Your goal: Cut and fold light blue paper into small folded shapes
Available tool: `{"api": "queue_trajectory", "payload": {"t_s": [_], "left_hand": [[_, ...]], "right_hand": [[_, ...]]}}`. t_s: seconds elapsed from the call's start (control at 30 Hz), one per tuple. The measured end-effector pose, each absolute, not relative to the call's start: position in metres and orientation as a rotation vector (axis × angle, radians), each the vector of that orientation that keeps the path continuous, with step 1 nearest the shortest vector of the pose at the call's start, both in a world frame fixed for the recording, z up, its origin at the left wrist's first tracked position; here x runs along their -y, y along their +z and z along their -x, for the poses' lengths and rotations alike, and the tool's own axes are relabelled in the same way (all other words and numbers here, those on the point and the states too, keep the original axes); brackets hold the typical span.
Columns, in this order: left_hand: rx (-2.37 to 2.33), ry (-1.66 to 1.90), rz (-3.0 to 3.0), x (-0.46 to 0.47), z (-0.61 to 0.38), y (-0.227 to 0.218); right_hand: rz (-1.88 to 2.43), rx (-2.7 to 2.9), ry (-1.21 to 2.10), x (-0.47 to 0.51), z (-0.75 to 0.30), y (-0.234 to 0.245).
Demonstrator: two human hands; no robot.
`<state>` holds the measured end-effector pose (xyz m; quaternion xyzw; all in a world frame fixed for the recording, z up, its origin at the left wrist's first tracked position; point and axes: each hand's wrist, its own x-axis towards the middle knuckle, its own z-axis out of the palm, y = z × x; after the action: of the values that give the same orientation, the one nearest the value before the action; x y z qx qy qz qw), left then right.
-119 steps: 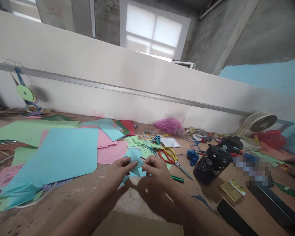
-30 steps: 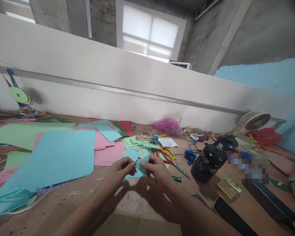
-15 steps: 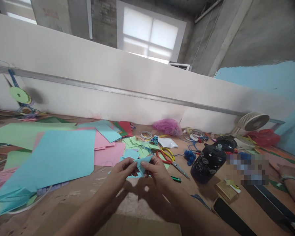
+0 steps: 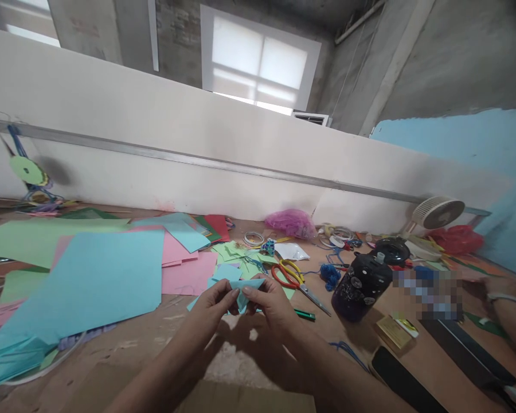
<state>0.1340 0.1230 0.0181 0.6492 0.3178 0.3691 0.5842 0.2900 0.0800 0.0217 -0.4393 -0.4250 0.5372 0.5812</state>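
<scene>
Both my hands meet over the wooden table (image 4: 163, 338) and pinch a small folded piece of light blue paper (image 4: 243, 287). My left hand (image 4: 215, 304) grips its left side with thumb and fingers closed. My right hand (image 4: 269, 301) pinches its right side. The paper is held just above the tabletop, in front of a loose pile of light green paper scraps (image 4: 234, 252).
Large blue (image 4: 94, 281), pink (image 4: 184, 272) and green sheets (image 4: 38, 238) cover the table's left. Red-and-yellow scissors (image 4: 294, 278), a green pen (image 4: 304, 314), a dark jar (image 4: 359, 287), blue yarn (image 4: 329, 274), a pink bag (image 4: 292, 222) and a small fan (image 4: 436, 213) lie right. Another person's arm (image 4: 509, 310) reaches in at far right.
My hands have drawn closer together on the blue paper and folded it smaller. The other person's arm has come further into view at the right.
</scene>
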Motion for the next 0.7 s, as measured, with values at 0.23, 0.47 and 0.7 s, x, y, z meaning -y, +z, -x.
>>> {"api": "queue_trajectory", "payload": {"t_s": [0.23, 0.47, 0.7], "left_hand": [[-0.796, 0.828, -1.618, -0.124, -0.132, 0.021], [-0.832, 0.774, -1.759, -0.126, -0.126, 0.024], [-0.825, 0.734, -1.751, -0.125, -0.127, 0.028]], "right_hand": [[1.096, 1.026, 1.186, -0.082, -0.293, 0.02], [1.188, 1.151, 1.229, -0.082, -0.298, 0.03], [1.195, 1.217, 1.184, -0.082, -0.297, 0.029]]}}
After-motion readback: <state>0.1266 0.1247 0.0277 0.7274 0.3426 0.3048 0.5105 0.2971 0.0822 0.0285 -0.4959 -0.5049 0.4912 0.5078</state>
